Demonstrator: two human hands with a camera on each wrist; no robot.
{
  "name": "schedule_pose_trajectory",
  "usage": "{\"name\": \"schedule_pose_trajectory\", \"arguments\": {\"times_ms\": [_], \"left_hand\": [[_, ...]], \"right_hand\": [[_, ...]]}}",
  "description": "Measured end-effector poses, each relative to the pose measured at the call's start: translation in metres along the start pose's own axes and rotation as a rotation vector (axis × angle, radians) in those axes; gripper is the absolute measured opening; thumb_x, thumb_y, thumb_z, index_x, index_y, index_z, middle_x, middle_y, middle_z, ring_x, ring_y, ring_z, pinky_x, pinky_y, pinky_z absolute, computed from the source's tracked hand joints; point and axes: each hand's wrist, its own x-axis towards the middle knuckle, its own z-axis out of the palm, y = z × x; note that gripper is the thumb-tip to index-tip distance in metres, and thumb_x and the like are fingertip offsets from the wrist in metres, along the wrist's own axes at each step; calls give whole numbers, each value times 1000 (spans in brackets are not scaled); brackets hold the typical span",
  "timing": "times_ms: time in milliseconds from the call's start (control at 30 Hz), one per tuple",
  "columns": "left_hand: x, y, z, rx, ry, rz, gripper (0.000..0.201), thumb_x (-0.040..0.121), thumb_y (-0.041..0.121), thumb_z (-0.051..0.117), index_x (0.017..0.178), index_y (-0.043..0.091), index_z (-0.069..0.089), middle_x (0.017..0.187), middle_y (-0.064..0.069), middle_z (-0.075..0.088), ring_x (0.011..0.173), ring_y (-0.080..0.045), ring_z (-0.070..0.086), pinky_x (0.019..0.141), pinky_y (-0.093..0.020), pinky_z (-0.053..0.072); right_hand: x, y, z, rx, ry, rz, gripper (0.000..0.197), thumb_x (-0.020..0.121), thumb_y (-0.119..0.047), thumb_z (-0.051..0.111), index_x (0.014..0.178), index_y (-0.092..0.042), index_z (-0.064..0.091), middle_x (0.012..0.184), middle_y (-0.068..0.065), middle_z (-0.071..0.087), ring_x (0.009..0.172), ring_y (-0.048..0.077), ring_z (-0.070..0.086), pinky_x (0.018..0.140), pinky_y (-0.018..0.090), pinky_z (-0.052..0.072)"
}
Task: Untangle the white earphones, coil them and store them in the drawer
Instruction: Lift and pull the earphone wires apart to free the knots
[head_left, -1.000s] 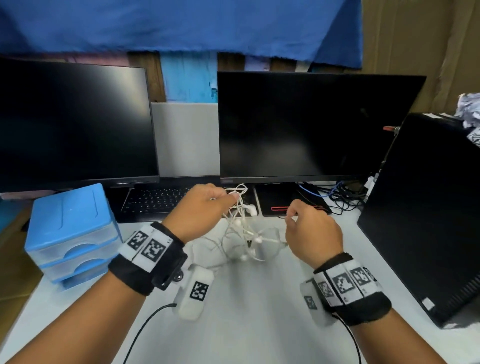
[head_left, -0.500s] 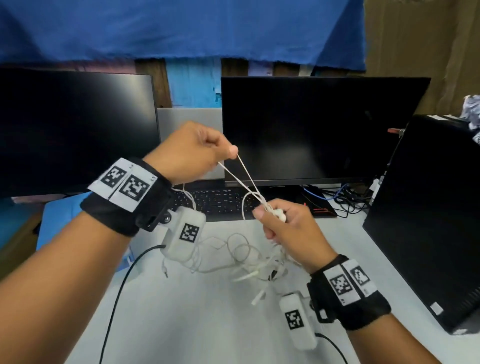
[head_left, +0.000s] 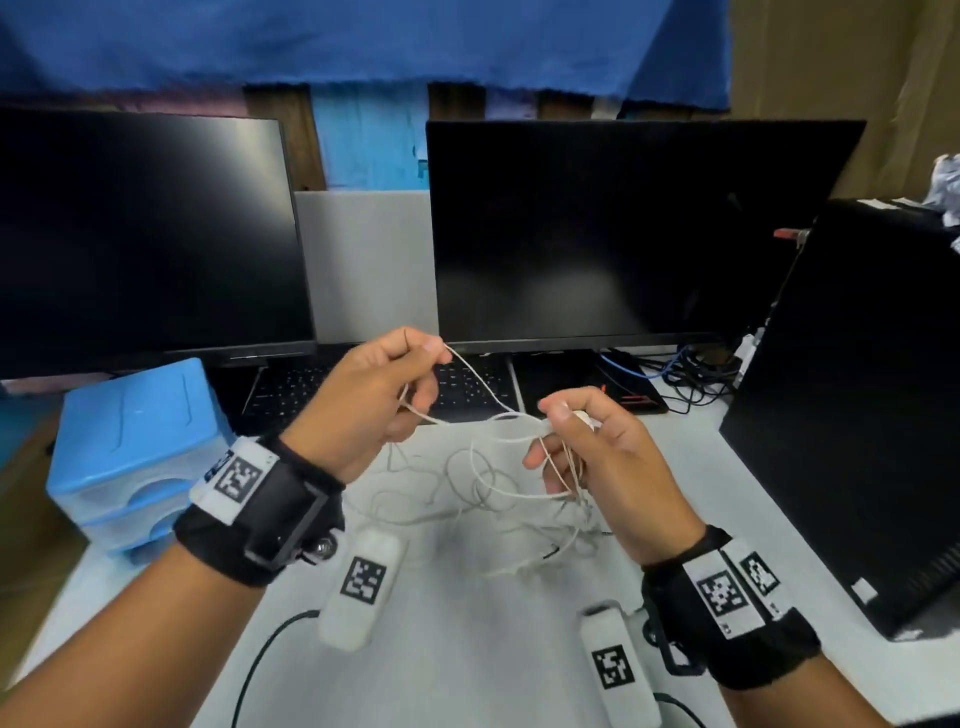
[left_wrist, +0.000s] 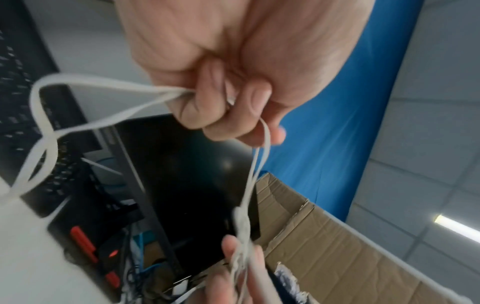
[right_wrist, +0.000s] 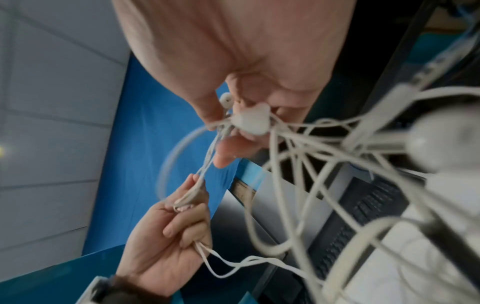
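Note:
The white earphones (head_left: 498, 483) hang as a tangle of thin cord between my two hands above the white desk (head_left: 467, 649). My left hand (head_left: 379, 400) pinches a strand of the cord between thumb and forefinger, and a loop passes under its curled fingers (left_wrist: 207, 115). My right hand (head_left: 587, 452) grips a white earbud piece (right_wrist: 250, 121) and a bunch of cords. The strand (head_left: 483, 387) between the hands sags. The blue drawer unit (head_left: 135, 457) stands at the left with its drawers closed.
Two dark monitors (head_left: 623, 234) stand behind, with a black keyboard (head_left: 467, 387) under them. A black computer case (head_left: 862, 405) fills the right side. Loose cables (head_left: 685, 379) lie at the back right. A cardboard box (left_wrist: 337, 236) shows in the left wrist view.
My left hand has come down from its raised position to about the right hand's height, so the taut strand between them now sags. The tangle has lifted further off the desk.

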Motion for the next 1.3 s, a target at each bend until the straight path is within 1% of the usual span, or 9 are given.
{"name": "schedule_pose_trajectory", "arguments": {"times_ms": [233,433,567,667,867,1033,1133,1200,1300], "left_hand": [[-17,-45,-30,-24,163,-25,18,91,23,57,79,18,69,50,5,26,42,-6,22,39,-16,16],[-23,-48,-43,74,241,16,15,94,17,57,82,13,65,65,9,63,58,-7,65,40,-15,24],[-21,-47,-39,15,290,46,14,95,11,56,84,7,64,52,12,57,36,-5,36,36,-14,20],[-20,-49,-36,48,319,32,16,96,10,56,83,9,65,41,13,44,38,-7,19,38,-18,12],[-17,-55,-44,124,339,9,15,93,17,62,81,14,71,48,8,38,47,-11,23,39,-17,17],[-27,-57,-26,174,88,-25,19,84,32,67,94,16,70,83,-1,72,41,-6,37,40,-13,29],[-34,-60,-7,159,-48,-18,43,75,22,74,116,17,64,97,-8,75,55,3,61,54,-8,44],[-34,-71,-1,178,-74,-17,54,68,25,80,119,24,64,95,-6,76,84,-8,72,77,-22,56],[-33,-81,1,232,12,25,24,77,19,80,100,21,75,87,-11,73,90,-25,70,85,-36,58]], "right_hand": [[-2,21,-5,-9,-123,12,22,80,-6,71,101,-1,66,81,9,71,62,15,60,53,23,45],[3,20,-3,-84,-101,11,29,81,-16,75,105,-11,60,79,21,65,60,19,52,56,26,43],[-1,29,0,-379,-94,-86,34,82,-11,78,104,-23,55,90,7,60,55,23,44,50,31,42],[-2,30,0,-398,-34,-115,30,89,-17,71,105,-30,49,95,1,62,48,31,49,46,30,43],[-5,27,1,-427,-53,-183,19,89,-14,71,93,-29,59,98,-7,62,50,29,63,43,33,48],[-3,33,4,-372,-5,-150,11,88,-13,72,89,-21,65,96,7,68,52,30,64,47,32,49],[-4,37,8,-367,2,-155,10,88,-12,73,88,-17,64,93,6,69,50,28,64,46,35,50],[-5,39,12,-358,-3,-150,10,87,-11,73,86,-15,64,90,3,70,50,29,64,47,41,52],[-7,40,15,-356,-13,-117,10,85,-12,76,85,-15,66,86,-1,71,50,28,66,44,31,50]]}}
